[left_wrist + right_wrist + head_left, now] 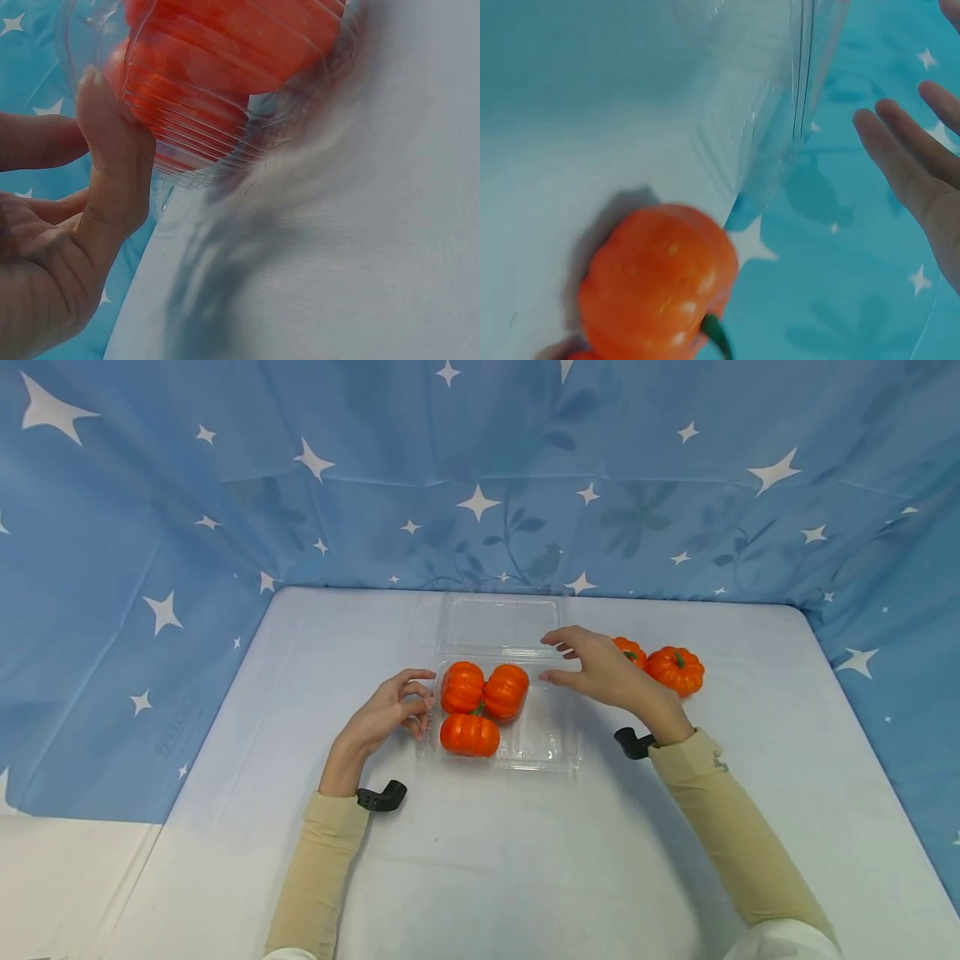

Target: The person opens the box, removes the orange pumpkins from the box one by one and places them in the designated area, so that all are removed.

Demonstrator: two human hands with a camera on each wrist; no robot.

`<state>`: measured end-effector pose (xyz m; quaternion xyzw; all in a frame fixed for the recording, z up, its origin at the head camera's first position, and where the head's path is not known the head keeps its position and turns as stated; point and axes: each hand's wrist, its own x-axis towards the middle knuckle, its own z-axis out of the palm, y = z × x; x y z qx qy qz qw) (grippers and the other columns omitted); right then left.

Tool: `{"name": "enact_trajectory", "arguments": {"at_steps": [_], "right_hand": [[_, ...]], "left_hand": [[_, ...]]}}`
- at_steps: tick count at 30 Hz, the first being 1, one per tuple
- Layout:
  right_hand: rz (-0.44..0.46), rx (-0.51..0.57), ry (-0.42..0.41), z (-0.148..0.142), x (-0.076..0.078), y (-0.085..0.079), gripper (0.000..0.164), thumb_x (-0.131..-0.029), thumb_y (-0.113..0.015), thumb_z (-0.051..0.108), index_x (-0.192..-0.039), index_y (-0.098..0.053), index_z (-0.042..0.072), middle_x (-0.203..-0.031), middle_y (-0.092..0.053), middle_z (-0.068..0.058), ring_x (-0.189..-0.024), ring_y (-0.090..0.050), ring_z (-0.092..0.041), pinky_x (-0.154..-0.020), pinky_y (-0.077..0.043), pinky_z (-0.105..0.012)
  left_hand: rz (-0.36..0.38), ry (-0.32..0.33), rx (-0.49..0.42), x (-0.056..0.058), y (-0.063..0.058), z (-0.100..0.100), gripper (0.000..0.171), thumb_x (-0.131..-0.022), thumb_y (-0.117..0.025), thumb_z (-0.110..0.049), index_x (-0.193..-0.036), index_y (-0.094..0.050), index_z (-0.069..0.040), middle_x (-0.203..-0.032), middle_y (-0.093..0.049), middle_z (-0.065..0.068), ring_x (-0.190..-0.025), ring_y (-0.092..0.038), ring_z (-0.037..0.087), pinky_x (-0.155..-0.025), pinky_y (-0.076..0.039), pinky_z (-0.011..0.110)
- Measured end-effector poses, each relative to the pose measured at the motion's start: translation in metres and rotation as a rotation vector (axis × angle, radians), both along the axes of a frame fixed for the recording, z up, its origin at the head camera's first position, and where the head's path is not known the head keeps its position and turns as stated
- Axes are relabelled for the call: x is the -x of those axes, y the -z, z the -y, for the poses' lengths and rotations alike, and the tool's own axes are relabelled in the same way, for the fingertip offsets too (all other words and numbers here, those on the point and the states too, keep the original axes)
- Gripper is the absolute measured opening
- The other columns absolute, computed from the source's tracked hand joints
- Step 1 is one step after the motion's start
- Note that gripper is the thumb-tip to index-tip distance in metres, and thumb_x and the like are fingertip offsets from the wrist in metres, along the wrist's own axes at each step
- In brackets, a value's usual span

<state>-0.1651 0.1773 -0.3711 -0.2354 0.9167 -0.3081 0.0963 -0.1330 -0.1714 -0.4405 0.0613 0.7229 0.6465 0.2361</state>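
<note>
A clear plastic clamshell box lies on the table with its lid folded back. Three small orange pumpkins are grouped at the left of its base, where they also show through the ribbed wall in the left wrist view. At the box's left edge, my left hand holds the rim, its thumb against the plastic. My right hand hovers by the back right corner with fingers spread and nothing in them. Beyond it lies another pumpkin, with one more partly hidden behind the hand.
A white table carries everything. Along its back and sides hangs a blue cloth with white stars. Each wrist wears a black camera mount, such as the left one.
</note>
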Motion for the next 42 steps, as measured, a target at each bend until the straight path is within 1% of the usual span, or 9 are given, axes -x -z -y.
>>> {"name": "enact_trajectory", "arguments": {"at_steps": [6, 10, 15, 18, 21, 27, 33, 38, 42], "right_hand": [[-0.011, -0.052, -0.089, 0.019, 0.006, 0.0, 0.052, -0.093, -0.077, 0.018, -0.138, -0.057, -0.001, -0.137, -0.061, -0.021, -0.12, -0.062, -0.041, -0.101, -0.054, -0.053], [-0.013, -0.087, -0.129, 0.031, 0.008, 0.0, 0.053, -0.095, -0.076, 0.021, -0.138, -0.056, -0.001, -0.136, -0.061, -0.021, -0.119, -0.061, -0.04, -0.1, -0.055, -0.051], [0.016, -0.115, -0.142, 0.045, 0.009, -0.002, 0.053, -0.095, -0.075, 0.026, -0.139, -0.056, 0.0, -0.134, -0.062, -0.021, -0.119, -0.061, -0.039, -0.099, -0.056, -0.049], [0.027, -0.125, -0.15, 0.05, 0.011, -0.001, 0.052, -0.096, -0.074, 0.025, -0.139, -0.056, 0.0, -0.133, -0.062, -0.021, -0.12, -0.061, -0.039, -0.099, -0.057, -0.048], [0.031, -0.126, -0.161, 0.053, 0.012, 0.001, 0.051, -0.096, -0.074, 0.024, -0.138, -0.057, -0.001, -0.132, -0.063, -0.021, -0.119, -0.061, -0.039, -0.099, -0.057, -0.048], [0.047, -0.142, -0.196, 0.055, 0.012, 0.002, 0.056, -0.094, -0.077, 0.025, -0.137, -0.058, -0.003, -0.131, -0.063, -0.021, -0.12, -0.06, -0.038, -0.101, -0.055, -0.049], [0.098, -0.205, -0.212, 0.053, 0.008, -0.002, 0.06, -0.093, -0.078, 0.027, -0.141, -0.057, -0.003, -0.136, -0.063, -0.019, -0.124, -0.06, -0.036, -0.105, -0.053, -0.049], [0.182, -0.263, -0.233, 0.049, 0.006, -0.003, 0.066, -0.093, -0.077, 0.026, -0.147, -0.051, -0.002, -0.143, -0.06, -0.02, -0.131, -0.056, -0.036, -0.11, -0.049, -0.051], [0.24, -0.287, -0.246, 0.045, 0.006, -0.003, 0.074, -0.093, -0.077, 0.032, -0.15, -0.046, -0.005, -0.146, -0.057, -0.021, -0.134, -0.055, -0.037, -0.112, -0.047, -0.051]], "left_hand": [[0.0, 0.004, -0.003, 0.001, -0.001, 0.0, 0.054, -0.101, -0.054, -0.003, -0.152, -0.035, 0.002, -0.104, -0.055, 0.015, -0.064, -0.059, 0.018, -0.056, -0.057, 0.029], [0.007, 0.002, -0.005, 0.0, -0.001, 0.0, 0.054, -0.101, -0.053, -0.002, -0.152, -0.035, 0.002, -0.105, -0.055, 0.015, -0.063, -0.059, 0.018, -0.056, -0.056, 0.028], [0.008, 0.002, -0.008, 0.0, -0.001, 0.0, 0.053, -0.101, -0.052, -0.001, -0.151, -0.036, 0.002, -0.105, -0.054, 0.018, -0.062, -0.059, 0.018, -0.055, -0.056, 0.027], [0.005, 0.002, -0.009, 0.0, -0.001, 0.0, 0.052, -0.101, -0.052, -0.001, -0.151, -0.036, 0.001, -0.105, -0.054, 0.018, -0.062, -0.059, 0.018, -0.055, -0.056, 0.027], [0.004, 0.005, -0.006, 0.0, 0.001, -0.001, 0.053, -0.102, -0.053, -0.002, -0.151, -0.036, 0.001, -0.107, -0.054, 0.019, -0.063, -0.059, 0.018, -0.055, -0.056, 0.027], [0.006, -0.001, -0.002, 0.0, 0.001, 0.0, 0.053, -0.102, -0.053, -0.002, -0.151, -0.035, 0.002, -0.107, -0.054, 0.018, -0.062, -0.058, 0.018, -0.055, -0.056, 0.027], [0.002, 0.0, -0.004, 0.0, 0.0, 0.0, 0.053, -0.101, -0.052, -0.001, -0.151, -0.035, 0.003, -0.105, -0.054, 0.016, -0.063, -0.058, 0.019, -0.055, -0.056, 0.027], [-0.001, 0.0, 0.005, 0.0, 0.001, 0.001, 0.054, -0.102, -0.052, -0.002, -0.152, -0.034, 0.003, -0.109, -0.054, 0.019, -0.063, -0.058, 0.018, -0.056, -0.056, 0.028], [0.0, -0.003, 0.011, -0.001, 0.001, 0.001, 0.053, -0.102, -0.053, -0.003, -0.152, -0.035, 0.001, -0.111, -0.055, 0.019, -0.062, -0.058, 0.018, -0.056, -0.057, 0.028]]}}
